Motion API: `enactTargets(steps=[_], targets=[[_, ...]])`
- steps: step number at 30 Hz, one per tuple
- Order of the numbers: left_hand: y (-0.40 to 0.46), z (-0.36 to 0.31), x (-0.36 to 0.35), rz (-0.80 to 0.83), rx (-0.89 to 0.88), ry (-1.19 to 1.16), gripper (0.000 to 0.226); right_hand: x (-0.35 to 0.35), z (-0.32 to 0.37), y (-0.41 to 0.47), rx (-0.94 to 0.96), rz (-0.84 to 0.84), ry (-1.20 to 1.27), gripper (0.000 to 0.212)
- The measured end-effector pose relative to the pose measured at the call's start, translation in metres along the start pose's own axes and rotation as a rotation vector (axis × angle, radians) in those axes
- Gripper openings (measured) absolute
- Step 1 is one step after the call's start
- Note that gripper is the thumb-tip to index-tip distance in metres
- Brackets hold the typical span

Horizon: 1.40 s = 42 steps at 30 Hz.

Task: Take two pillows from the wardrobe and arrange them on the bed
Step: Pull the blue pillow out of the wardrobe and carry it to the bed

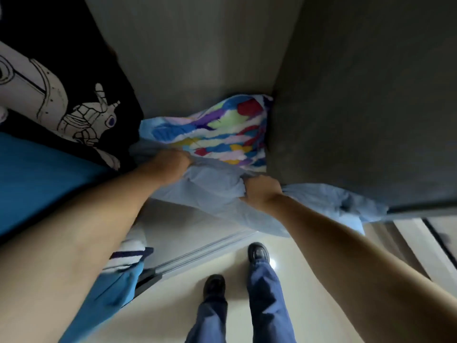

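Blue pillow [217, 191] bunched in left hand [170, 164] and right hand [262, 191] | patterned pillow [217, 129] just beyond | risk: dragging it out too, friction

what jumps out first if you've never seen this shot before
The brightly patterned pillow on the wardrobe shelf, mid-frame, draws the eye first. Just below it, the left hand and right hand both grip a pale blue pillow hanging off the shelf edge. At upper left hangs a black garment with a white line drawing.
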<state>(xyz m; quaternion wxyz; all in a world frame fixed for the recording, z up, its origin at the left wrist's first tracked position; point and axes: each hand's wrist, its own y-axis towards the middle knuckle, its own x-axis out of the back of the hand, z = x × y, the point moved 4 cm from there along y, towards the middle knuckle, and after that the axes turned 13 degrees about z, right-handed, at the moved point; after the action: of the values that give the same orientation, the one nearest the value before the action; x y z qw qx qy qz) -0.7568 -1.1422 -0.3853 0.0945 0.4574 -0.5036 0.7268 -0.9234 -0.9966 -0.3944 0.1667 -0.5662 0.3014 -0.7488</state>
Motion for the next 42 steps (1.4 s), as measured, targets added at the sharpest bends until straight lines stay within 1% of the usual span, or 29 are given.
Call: enactTargets(steps=[2, 4, 8, 10, 11, 14, 17, 22, 27, 30, 35, 39, 42], targets=[[-0.011, -0.014, 0.016, -0.04, -0.058, -0.017, 0.032, -0.001, -0.003, -0.028, -0.049, -0.006, 0.046, 0.04], [-0.021, -0.034, 0.03, -0.043, -0.103, 0.023, 0.034, -0.002, -0.01, -0.058, -0.096, -0.011, 0.077, 0.042], [-0.035, -0.092, 0.052, 0.061, -0.182, -0.001, 0.038, -0.006, -0.04, -0.128, -0.23, -0.054, 0.097, 0.034], [-0.043, -0.132, 0.065, 0.051, -0.262, 0.015, 0.038, -0.012, -0.06, -0.17, -0.298, -0.061, 0.089, 0.03], [-0.049, -0.155, 0.072, 0.026, -0.311, 0.06, 0.035, -0.016, -0.07, -0.191, -0.331, -0.066, 0.082, 0.028], [-0.074, -0.232, 0.095, -0.047, -0.409, 0.304, 0.028, -0.033, -0.102, -0.26, -0.418, -0.071, 0.074, 0.028], [-0.104, -0.311, 0.112, -0.064, -0.47, 0.466, 0.029, -0.052, -0.135, -0.334, -0.48, -0.088, 0.079, 0.028], [-0.16, -0.441, 0.13, -0.106, -0.581, 0.516, 0.031, -0.092, -0.192, -0.461, -0.594, -0.119, 0.056, 0.017], [-0.217, -0.572, 0.135, -0.162, -0.714, 0.583, 0.03, -0.143, -0.245, -0.582, -0.704, -0.138, 0.07, 0.015], [-0.242, -0.641, 0.141, -0.182, -0.752, 0.648, 0.029, -0.162, -0.279, -0.644, -0.758, -0.143, 0.069, 0.013], [-0.261, -0.718, 0.173, -0.209, -0.757, 0.631, 0.029, -0.162, -0.333, -0.711, -0.833, -0.214, 0.041, 0.018], [-0.25, -0.754, 0.208, -0.269, -0.784, 0.626, 0.034, -0.142, -0.379, -0.727, -0.861, -0.245, -0.005, 0.02], [-0.228, -0.781, 0.241, -0.301, -0.755, 0.663, 0.035, -0.124, -0.42, -0.728, -0.883, -0.239, -0.031, 0.02]])
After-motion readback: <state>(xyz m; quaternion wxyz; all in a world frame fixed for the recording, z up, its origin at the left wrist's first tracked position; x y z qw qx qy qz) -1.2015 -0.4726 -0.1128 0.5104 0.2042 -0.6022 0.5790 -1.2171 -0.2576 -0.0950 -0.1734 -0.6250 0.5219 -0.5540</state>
